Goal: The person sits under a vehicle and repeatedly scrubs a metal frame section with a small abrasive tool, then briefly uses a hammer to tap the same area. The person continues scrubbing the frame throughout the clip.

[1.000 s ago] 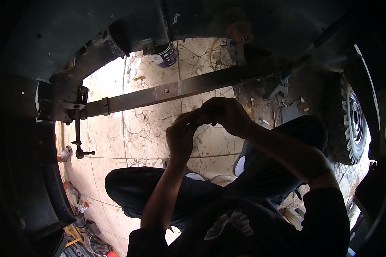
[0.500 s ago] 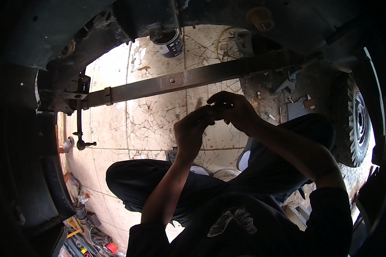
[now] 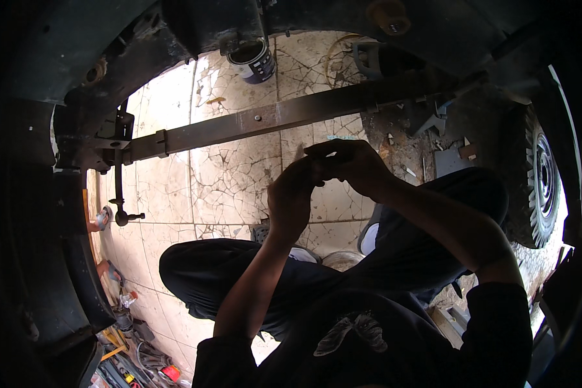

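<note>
My left hand (image 3: 291, 197) and my right hand (image 3: 357, 167) meet in front of me, above my bent knees. Both are closed, with the fingertips pressed together. Whatever they grip is too dark and too hidden to name. A little beyond the hands, a long dark metal beam (image 3: 226, 127) runs across from left to right, with a small bolt head (image 3: 258, 118) on it. The hands stay apart from the beam. At its left end hangs a thin metal rod with a ball joint (image 3: 121, 218).
Dark vehicle bodywork (image 3: 39, 207) surrounds me overhead and at the sides. A paint can (image 3: 257, 64) stands beyond the beam on the cracked tile floor (image 3: 229, 174). A wheel (image 3: 542, 181) is at the right. Assorted tools (image 3: 136, 362) lie at the lower left, and metal scraps (image 3: 447, 161) near my right knee.
My hands stay together and have shifted slightly. The right fingers have come down a little and closer over the left ones. The surroundings moved up slightly in the picture.
</note>
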`<state>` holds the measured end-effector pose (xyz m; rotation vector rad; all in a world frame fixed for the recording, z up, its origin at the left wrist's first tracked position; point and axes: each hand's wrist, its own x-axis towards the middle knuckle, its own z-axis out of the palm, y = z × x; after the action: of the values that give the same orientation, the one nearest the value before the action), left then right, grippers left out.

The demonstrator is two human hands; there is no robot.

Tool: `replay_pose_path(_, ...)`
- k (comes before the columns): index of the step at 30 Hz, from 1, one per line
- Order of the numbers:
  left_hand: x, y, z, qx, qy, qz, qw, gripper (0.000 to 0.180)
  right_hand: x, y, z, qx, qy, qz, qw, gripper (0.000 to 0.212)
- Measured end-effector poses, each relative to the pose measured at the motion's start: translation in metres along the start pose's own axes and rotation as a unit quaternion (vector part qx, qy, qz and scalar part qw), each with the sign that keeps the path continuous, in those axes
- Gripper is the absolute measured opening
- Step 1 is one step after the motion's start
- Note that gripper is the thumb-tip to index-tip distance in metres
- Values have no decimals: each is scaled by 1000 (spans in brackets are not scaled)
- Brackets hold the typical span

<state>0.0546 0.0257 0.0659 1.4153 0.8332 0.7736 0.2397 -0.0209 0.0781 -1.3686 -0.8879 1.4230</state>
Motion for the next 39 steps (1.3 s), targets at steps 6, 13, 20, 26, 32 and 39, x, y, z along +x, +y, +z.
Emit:
replay_pose_path(6,-3,1,-3,106,-12,10,994,33,-5,-2,5,6,21,-5,1000,41)
replay_pose_path(13,-2,2,-5,137,-121,-8,983,38,-5,6,3,-74,7,-8,997,42)
replay_pose_path(20,-6,-13,-3,68,-123,-14,990,34,-2,12,9,-120,-5,-87,989,44)
replay_pose_path(26,2,-5,-5,88,-129,38,987,31,-1,6,7,-139,15,-159,977,38)
replay_pose_path(32,9,10,-9,29,-125,-10,992,32,-2,3,2,-179,48,-239,953,35)
replay_pose_path(39,5,9,-12,95,-5,19,995,21,-7,-8,-1,-200,70,-125,969,33)
